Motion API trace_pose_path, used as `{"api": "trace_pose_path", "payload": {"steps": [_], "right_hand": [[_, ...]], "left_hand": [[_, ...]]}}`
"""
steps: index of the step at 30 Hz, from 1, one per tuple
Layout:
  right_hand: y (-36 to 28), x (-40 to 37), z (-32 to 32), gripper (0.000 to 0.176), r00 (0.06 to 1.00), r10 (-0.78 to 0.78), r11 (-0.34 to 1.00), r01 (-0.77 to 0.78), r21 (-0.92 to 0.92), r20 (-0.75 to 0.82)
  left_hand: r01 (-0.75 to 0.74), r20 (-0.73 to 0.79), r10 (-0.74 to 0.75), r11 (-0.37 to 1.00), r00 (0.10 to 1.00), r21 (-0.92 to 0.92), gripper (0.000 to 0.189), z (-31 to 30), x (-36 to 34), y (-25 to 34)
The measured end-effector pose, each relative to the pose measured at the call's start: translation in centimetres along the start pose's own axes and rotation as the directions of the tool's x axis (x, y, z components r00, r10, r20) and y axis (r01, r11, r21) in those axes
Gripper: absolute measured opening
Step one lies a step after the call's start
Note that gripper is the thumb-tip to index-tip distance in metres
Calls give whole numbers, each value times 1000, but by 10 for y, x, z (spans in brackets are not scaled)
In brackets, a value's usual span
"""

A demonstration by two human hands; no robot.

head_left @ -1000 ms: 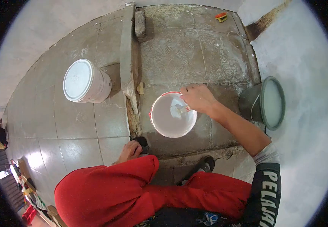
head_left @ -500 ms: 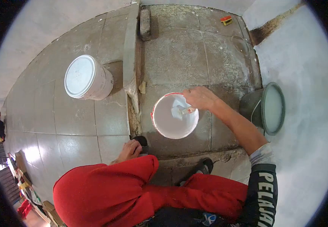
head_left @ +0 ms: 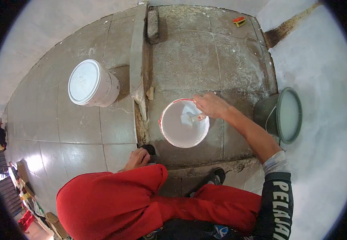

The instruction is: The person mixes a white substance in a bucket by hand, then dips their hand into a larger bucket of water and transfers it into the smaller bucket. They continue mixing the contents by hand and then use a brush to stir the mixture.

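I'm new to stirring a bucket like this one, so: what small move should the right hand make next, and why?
Probably sweep the tool in a circle through the white liquid. The right hand grips the tool, whose tip is dipped in the red-rimmed bucket, near its right side; the left hand rests by the shoe, off the bucket.

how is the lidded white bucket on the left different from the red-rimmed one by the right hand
The lidded bucket is shut under a white lid; the red-rimmed bucket is open, showing white liquid. The lidded bucket stands untouched; the right hand holds a tool inside the red-rimmed bucket. Both are round and white.
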State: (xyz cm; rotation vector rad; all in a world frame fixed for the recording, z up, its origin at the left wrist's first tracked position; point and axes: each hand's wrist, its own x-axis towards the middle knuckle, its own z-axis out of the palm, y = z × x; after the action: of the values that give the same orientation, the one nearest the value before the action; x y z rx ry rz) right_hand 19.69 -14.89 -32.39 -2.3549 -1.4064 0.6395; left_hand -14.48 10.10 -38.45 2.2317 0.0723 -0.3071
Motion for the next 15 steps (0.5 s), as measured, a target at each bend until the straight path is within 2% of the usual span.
{"api": "trace_pose_path", "payload": {"steps": [2, 3, 4, 5, 6, 8, 11, 15], "right_hand": [[1, -1, 0, 26, 1000, 2, 1000, -3, 28, 23], [2, -2, 1, 26, 1000, 4, 1000, -4, 28, 22], [2, -5, 2, 27, 999, -9, 992, 13, 124, -30], [2, -7, 3, 28, 996, -17, 976, 35, 217, -84], [1, -10, 4, 28, 996, -14, 976, 32, 217, -86], [-2, -13, 6, 29, 985, 117, 932, -64, 357, -130], [5, -17, 14, 28, 955, 199, 886, -80, 457, -218], [23, -26, 8, 27, 934, 244, 882, -101, 459, -262]], "left_hand": [[-56, -23, 57, 998, 998, 21, 15, 1, 0, -1], [1, -3, -2, 1000, 1000, -4, 14, 3, 0, -2], [59, 21, -59, 998, 998, -26, 15, 4, -1, -4], [57, 23, -56, 998, 998, -25, 15, 5, -2, -6], [59, 22, -58, 998, 998, -21, 15, 4, -1, -4], [57, 24, -57, 998, 998, -16, 15, 4, 0, -4], [30, 37, -29, 1000, 999, -10, 14, 5, -1, -8], [51, 38, -52, 999, 998, 10, 12, 2, 0, -1]]}}
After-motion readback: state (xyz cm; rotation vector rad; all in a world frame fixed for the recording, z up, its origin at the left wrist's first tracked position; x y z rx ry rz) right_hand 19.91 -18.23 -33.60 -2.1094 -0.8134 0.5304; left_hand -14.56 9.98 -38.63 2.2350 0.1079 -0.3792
